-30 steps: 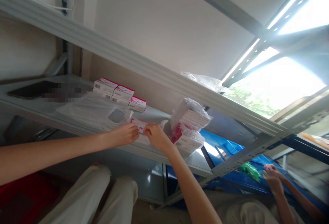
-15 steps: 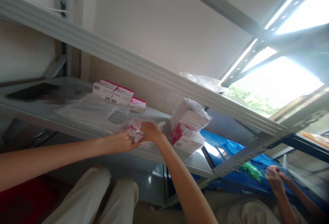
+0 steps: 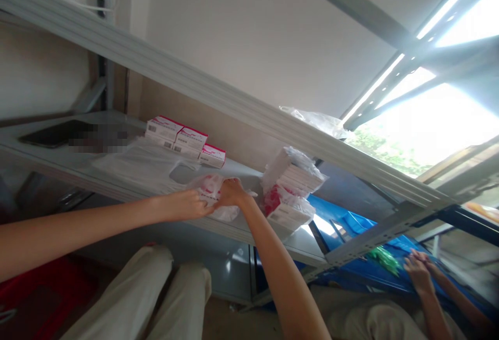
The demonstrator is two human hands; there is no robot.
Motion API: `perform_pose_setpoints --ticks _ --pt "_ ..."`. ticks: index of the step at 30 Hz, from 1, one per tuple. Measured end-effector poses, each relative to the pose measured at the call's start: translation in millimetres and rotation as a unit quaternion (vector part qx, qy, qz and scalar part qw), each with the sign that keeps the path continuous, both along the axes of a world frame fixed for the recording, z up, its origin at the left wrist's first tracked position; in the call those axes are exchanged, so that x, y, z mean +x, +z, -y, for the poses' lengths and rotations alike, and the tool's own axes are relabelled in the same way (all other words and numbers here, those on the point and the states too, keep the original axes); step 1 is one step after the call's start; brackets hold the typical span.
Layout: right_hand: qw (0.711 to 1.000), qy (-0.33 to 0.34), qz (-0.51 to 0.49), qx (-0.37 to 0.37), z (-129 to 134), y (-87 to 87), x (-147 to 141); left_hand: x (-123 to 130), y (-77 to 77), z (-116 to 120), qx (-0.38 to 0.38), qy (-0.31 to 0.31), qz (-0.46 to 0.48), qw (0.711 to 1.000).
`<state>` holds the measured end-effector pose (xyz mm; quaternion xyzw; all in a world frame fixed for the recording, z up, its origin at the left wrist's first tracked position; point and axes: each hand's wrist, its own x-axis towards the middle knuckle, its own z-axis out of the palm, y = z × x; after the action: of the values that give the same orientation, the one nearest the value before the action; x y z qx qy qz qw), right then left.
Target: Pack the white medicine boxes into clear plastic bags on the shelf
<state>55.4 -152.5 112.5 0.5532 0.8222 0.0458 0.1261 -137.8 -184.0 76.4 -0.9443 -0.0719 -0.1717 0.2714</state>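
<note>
My left hand (image 3: 193,204) and my right hand (image 3: 231,193) meet at a clear plastic bag (image 3: 226,213) with white-and-pink boxes (image 3: 210,186) inside. Both hands have their fingers closed on the bag, at the shelf's front edge; the fingertips are partly hidden. Behind them, several white-and-pink cartons (image 3: 177,137) stand in a row. To their left a flat, clear plastic bag (image 3: 136,162) lies spread on the shelf. On the right, two bagged bundles of boxes (image 3: 298,173) sit close together, one nearer the shelf edge.
A dark tablet-like slab (image 3: 52,134) lies on the grey metal shelf (image 3: 35,155) at far left. An upper shelf beam (image 3: 218,98) crosses above my hands, with a plastic bag (image 3: 315,121) on it. At right, another person's hands (image 3: 419,272) are near a green bundle (image 3: 384,261).
The view has shifted slightly. My hands have moved little and stay on the bag, whose plastic now lies more over the box and hangs lower beneath my right hand.
</note>
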Motion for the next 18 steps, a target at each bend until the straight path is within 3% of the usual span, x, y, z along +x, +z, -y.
perform_pose_setpoints --ticks 8,14,18 --pt "0.999 -0.033 0.009 -0.001 3 9.4 0 -6 3.7 13 -0.01 0.028 -0.073 0.997" --pt "0.998 -0.059 0.005 -0.023 4 0.8 -2 -5 6.5 7 -0.026 -0.004 -0.023 0.999" --pt "0.998 -0.038 -0.04 -0.022 8 5.0 3 -4 21.5 -6 -0.081 -0.013 0.03 0.996"
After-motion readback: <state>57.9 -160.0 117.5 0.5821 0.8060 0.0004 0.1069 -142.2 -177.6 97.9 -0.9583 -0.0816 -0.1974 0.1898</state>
